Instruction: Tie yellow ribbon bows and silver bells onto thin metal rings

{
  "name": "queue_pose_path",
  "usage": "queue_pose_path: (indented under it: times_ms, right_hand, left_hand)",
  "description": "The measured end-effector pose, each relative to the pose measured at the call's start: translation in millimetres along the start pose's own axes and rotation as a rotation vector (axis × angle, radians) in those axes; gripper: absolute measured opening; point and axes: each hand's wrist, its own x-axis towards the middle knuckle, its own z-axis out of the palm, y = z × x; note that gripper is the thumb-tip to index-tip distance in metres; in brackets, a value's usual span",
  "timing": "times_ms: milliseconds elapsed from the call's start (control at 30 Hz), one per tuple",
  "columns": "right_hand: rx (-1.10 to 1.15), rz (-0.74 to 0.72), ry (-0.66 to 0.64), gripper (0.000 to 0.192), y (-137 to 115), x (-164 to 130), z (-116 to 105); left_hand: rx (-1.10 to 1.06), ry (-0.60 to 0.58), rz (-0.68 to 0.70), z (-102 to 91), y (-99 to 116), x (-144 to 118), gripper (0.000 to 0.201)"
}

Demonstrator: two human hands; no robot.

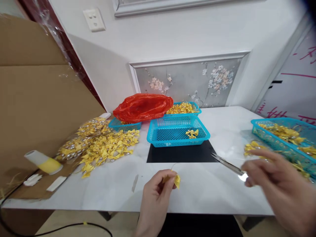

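My left hand [157,194] is closed in a pinch around a small yellow fabric flower [177,181], just above the front of the white table. A thin stem or thread sticks up from it, and my fingers cover much of it. On the right, my right hand [274,184] is smeared by motion, with its fingertips at the back end of a pair of metal tweezers [228,164]. Whether the fingers grip the tweezers is unclear. Their tips point toward a black mat [180,154]. Behind, a blue basket [178,144] contains a few yellow flowers [192,133].
Many yellow flowers with silvery beads [108,148] are heaped at left. A red plastic bag [143,107] lies over a blue basket at the back. Another blue basket [271,141] stands at right near loose flowers [254,147]. A cone-shaped spool [44,162] rests on cardboard at left.
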Motion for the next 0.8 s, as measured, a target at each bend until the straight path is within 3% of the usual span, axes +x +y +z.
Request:
queue_pose_path:
  times_ms: [100,200,367,567,667,800]
  right_hand:
    - [-0.154,-0.043,-0.196,0.031,15,3,25]
    - [-0.305,-0.051,-0.187,0.03,32,4,32]
    - [-0.55,-0.081,-0.138,0.04,47,16,19]
    - [-0.624,-0.073,-0.216,0.031,59,24,20]
    - [-0.553,-0.109,-0.265,0.028,52,23,23]
    - [-0.358,-0.191,-0.367,0.028,13,7,14]
  left_hand:
    - [0.085,-0.015,0.042,-4.2,8,-2,0.01]
    - [0.141,0.011,0.088,-3.2,19,-8,0.014]
    - [0.143,0.078,0.075,4.4,37,-21,0.018]
    - [0.142,0.099,0.101,6.8,44,-25,0.016]
    - [0.185,0.068,0.17,5.3,41,-22,0.017]
    - [0.238,0.046,0.186,5.0,39,-21,0.022]
